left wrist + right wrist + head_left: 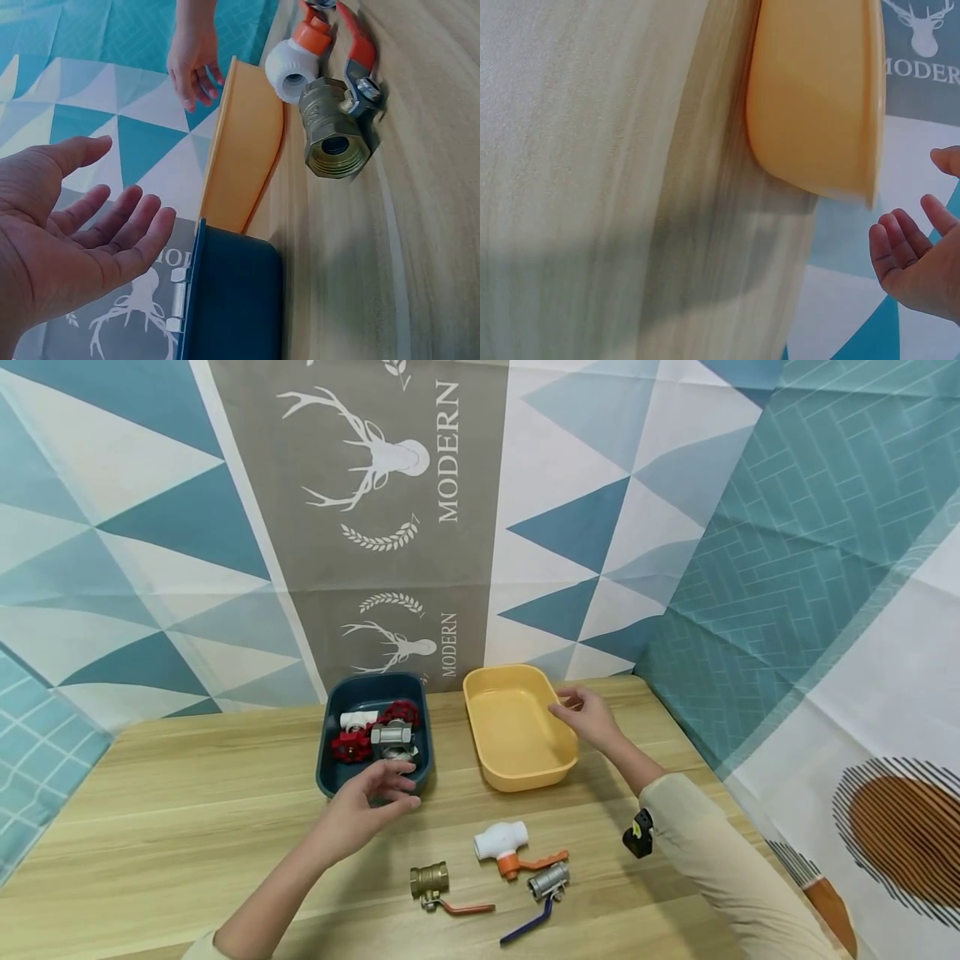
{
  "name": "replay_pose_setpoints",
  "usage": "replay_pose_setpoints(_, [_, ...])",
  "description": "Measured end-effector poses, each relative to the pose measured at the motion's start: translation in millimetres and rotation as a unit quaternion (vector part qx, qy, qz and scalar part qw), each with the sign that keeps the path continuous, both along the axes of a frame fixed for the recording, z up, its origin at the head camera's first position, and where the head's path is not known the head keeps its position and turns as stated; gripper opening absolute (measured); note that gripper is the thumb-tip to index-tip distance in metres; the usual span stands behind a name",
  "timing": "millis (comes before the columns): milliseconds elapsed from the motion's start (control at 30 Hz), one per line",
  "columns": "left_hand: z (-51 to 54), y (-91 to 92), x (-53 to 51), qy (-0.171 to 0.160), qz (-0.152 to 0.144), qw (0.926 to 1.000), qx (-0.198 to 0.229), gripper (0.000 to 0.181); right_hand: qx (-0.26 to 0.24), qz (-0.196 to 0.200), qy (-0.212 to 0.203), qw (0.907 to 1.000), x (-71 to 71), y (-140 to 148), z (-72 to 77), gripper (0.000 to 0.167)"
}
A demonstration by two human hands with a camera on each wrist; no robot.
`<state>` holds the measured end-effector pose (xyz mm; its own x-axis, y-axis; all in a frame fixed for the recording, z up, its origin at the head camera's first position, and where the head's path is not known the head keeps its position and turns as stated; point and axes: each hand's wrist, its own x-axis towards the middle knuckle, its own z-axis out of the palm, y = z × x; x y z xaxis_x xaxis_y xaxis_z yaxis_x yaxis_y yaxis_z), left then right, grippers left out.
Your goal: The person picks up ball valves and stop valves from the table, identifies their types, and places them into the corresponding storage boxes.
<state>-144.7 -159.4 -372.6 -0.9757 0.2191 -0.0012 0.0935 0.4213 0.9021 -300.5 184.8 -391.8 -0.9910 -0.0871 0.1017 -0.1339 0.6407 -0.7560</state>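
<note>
Left hand: lower centre, empty, fingers loosely parted.
Blue bin: left of centre, just above those fingers, long axis running up-frame.
Right hand: empty, fingers loosely bent, beside the central yellow bin's right rim.

The right sleeve is cream and creased, with a small black device, marked yellow, at its cuff. A cream left sleeve shows at near left.
</note>
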Motion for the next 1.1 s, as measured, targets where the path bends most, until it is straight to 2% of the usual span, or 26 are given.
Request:
replay_pose_setpoints(167, [-3.5, 1.5, 1.9, -0.007, -0.017, 0.9998, 0.0, 0.044, -0.003, -0.012, -0.01, 0.9999, -3.5, 1.7, -6.0, 0.046])
replay_pose_setpoints(467, [-15.2, 4.1, 2.5, 0.007, -0.036, 0.9991, -0.02, 0.039, -0.011, -0.028, -0.028, 0.9992, -9.2, 3.6, -16.3, 0.047])
replay_pose_setpoints(667, [-17.5, 5.2, 4.6, -0.016, -0.04, 0.9985, -0.035, 0.039, -0.009, -0.028, -0.024, 0.9993, -9.8, 3.4, -21.2, 0.048])
replay_pose_setpoints(1100, [-25.0, 5.9, 7.0, -0.051, -0.068, 0.9959, -0.031, 0.045, -0.012, -0.037, -0.039, 0.9985, -11.9, 2.8, -31.0, 0.051])
